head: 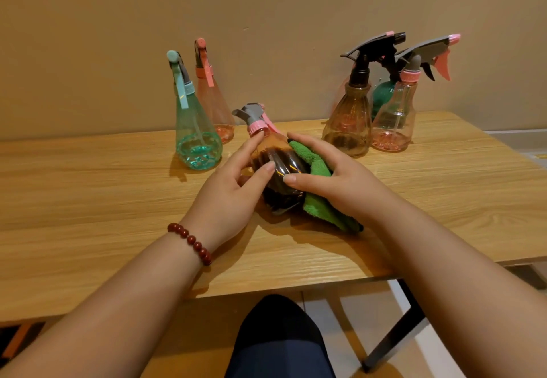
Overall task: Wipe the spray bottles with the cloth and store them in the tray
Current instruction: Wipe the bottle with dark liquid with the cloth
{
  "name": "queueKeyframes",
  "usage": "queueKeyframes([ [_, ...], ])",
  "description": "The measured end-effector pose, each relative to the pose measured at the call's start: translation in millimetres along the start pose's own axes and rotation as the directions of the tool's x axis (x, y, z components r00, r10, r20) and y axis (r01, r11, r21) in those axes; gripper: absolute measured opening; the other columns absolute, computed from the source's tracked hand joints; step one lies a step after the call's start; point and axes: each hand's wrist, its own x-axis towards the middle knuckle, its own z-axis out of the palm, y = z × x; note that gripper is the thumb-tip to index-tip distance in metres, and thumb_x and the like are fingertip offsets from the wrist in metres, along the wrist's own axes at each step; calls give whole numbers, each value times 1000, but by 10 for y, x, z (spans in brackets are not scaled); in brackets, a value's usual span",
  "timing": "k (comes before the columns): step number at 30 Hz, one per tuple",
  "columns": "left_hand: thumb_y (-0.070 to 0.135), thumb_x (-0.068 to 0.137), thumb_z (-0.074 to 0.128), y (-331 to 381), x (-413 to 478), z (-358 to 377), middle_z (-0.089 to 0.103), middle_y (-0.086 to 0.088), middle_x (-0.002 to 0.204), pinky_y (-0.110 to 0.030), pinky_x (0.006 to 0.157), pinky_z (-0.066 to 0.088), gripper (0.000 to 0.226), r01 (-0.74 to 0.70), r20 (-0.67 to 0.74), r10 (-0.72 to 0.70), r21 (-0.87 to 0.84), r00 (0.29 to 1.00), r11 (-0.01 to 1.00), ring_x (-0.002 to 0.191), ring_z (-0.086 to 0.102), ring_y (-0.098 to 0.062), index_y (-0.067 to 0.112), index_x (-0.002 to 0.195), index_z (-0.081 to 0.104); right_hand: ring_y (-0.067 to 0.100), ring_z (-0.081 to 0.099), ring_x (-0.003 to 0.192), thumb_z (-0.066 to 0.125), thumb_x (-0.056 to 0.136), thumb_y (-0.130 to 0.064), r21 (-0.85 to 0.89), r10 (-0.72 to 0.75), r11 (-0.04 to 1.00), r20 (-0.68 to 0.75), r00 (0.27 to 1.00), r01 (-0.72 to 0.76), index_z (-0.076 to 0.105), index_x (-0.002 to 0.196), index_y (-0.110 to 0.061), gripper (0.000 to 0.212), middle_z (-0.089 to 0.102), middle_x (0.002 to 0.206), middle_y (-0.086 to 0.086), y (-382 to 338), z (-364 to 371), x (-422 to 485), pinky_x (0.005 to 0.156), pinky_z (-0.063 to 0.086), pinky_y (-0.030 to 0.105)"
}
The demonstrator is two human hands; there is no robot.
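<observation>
Two hands hold a brown spray bottle (281, 176) tilted just above a wooden table (88, 200). The left hand (233, 191) grips the bottle near its pink collar, with the thumb on its side. The right hand (334, 179) holds a green cloth (318, 209) against the bottle's other side, fingers curled over it. A red bead bracelet (191, 241) sits on the left wrist.

At the back left stands a teal cone bottle (196, 141), with a pink cone bottle (216, 105) just behind it. At the back right three more stand close together: a black-top bottle (349, 123), a dark green bottle (381, 96) behind it, and a clear pink bottle (393, 123). A knee (278, 339) in dark cloth shows below the table edge.
</observation>
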Motion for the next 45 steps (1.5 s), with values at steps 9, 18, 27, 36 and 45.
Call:
queueKeyframes([
  [9, 51, 93, 51, -45, -135, 28, 32, 12, 149, -23, 92, 51, 62, -13, -22, 23, 355, 1000, 935, 104, 55, -1, 36, 151, 34, 3, 53, 116, 56, 95, -40, -43, 18, 999, -79, 997, -21, 62, 122, -45, 28, 55, 119, -24, 1, -3, 31, 88, 51, 22],
  [18, 64, 98, 26, 32, 256, -84, 29, 15, 157, -29, 116, 11, 59, -439, 330, 295, 574, 897, 691, 144, 15, -1, 38, 151, 27, 6, 52, 120, 45, 98, -47, -48, 7, 998, -425, 905, -30, 57, 129, -38, 35, 57, 129, -12, 152, 47, -90, 104, 42, 34],
  [27, 79, 77, 27, 23, 294, 163, 46, 8, 125, -28, 96, 34, 82, -255, 136, 216, 570, 967, 781, 122, 39, -11, 38, 146, 40, -5, 58, 92, 47, 98, -44, -70, -7, 997, -555, 832, -39, 56, 121, -29, 29, 60, 100, -20, 227, -28, -107, 79, 46, 16],
  [36, 70, 85, 33, -124, 245, 208, 56, 3, 129, -31, 91, 41, 71, -291, 50, 318, 554, 947, 780, 116, 51, -17, 28, 140, 51, 14, 47, 93, 32, 103, -43, -54, 102, 988, -485, 868, -146, 53, 97, -22, 30, 53, 94, -3, 109, -47, -5, 67, 31, 18],
  [45, 60, 91, 29, -113, 229, 257, 60, -1, 131, -27, 92, 37, 66, -282, 7, 338, 567, 941, 774, 119, 54, -21, 21, 138, 53, 4, 52, 115, 42, 103, -30, 116, 142, 988, -390, 910, -104, 61, 127, -27, 31, 59, 123, -12, 28, 149, -75, 98, 44, 27],
])
